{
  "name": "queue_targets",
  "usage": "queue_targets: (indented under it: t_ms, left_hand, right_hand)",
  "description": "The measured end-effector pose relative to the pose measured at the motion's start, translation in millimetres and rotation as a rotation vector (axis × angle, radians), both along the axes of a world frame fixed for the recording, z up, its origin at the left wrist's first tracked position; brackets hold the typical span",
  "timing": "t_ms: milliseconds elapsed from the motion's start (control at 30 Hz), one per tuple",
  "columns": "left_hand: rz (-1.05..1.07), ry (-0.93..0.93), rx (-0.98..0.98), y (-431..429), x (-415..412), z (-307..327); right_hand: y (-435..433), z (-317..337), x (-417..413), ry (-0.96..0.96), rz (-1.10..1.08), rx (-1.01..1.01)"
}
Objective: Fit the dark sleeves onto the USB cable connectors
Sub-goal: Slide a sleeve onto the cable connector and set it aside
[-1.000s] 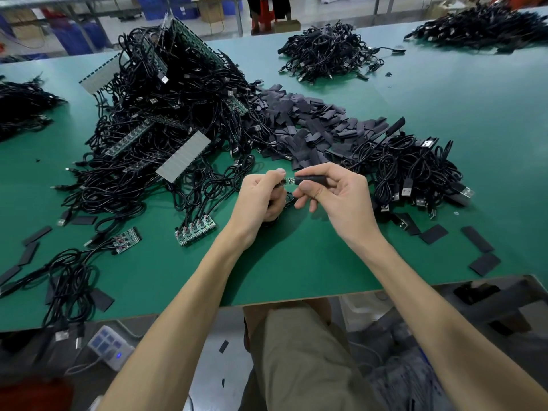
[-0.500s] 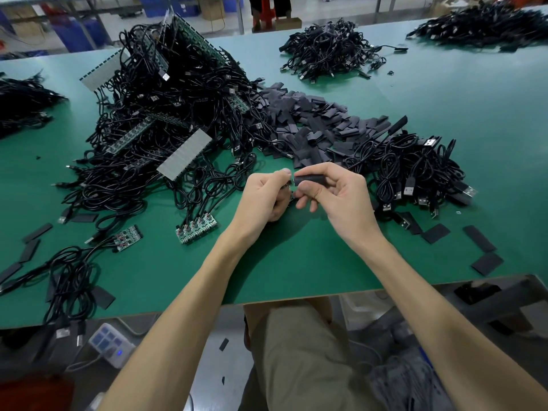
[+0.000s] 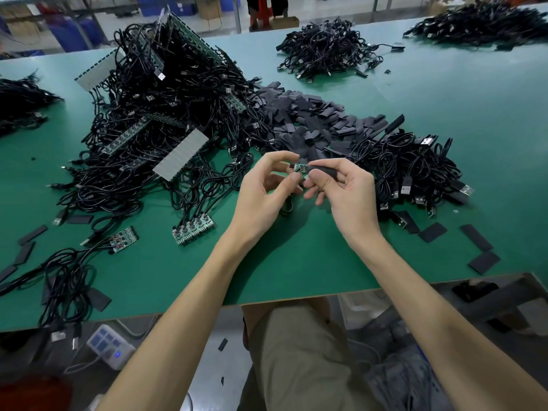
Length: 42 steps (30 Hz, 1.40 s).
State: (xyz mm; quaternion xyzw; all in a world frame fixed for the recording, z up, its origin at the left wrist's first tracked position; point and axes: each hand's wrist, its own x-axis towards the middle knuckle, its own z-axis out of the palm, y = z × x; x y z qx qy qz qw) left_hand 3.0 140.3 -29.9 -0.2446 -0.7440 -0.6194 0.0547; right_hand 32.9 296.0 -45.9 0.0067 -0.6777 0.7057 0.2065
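Note:
My left hand [image 3: 267, 188] pinches a small green circuit-board connector [image 3: 300, 168] between thumb and fingertips above the green table [image 3: 296, 262]. My right hand [image 3: 347, 188] pinches a dark sleeve [image 3: 324, 170] whose open end meets the connector. The connector's black cable [image 3: 286, 204] drops below my left hand. A heap of loose dark sleeves [image 3: 311, 120] lies just behind my hands. To its left rises a big tangle of black USB cables [image 3: 166, 114] with green boards.
A pile of cables with USB plugs [image 3: 415, 173] lies right of my hands. Loose sleeves [image 3: 480, 247] sit near the front right edge. Small board strips [image 3: 194, 228] lie front left. More cable heaps [image 3: 326, 48] sit at the back. A power strip [image 3: 109, 347] lies below the table edge.
My hands rose slightly and drew a little apart. The green connector end now shows between my fingertips, with the sleeve's mouth at it.

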Motion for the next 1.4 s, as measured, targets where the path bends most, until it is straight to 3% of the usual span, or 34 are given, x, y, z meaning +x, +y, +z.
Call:
queue_targets:
  t_ms: [167,600,1000,1200,1400]
  left_hand:
    - [0.054,0.026,0.037,-3.0,-1.4,-1.0]
    - [-0.037,-0.152,0.185,-3.1,-4.6,0.2]
    - [0.019,-0.046,0.098,-2.2,-1.3,-2.7]
    - [0.083,0.019,0.018,-2.4,-2.5,-4.5]
    - [0.108,0.034,-0.041,-3.0,-3.2,-6.5]
  right_hand:
    - [-0.5,0.3,0.6,0.001,0.019,0.017]
    - [-2.9,8.7,5.3,0.031,0.086,-0.031]
    - [-2.8,5.4,6.5,0.003,0.063,0.064]
    - [-2.9,2.3,4.8,-0.023,-0.027,0.234]
    - [-4.8,0.1,2.3,0.021,-0.183,0.617]
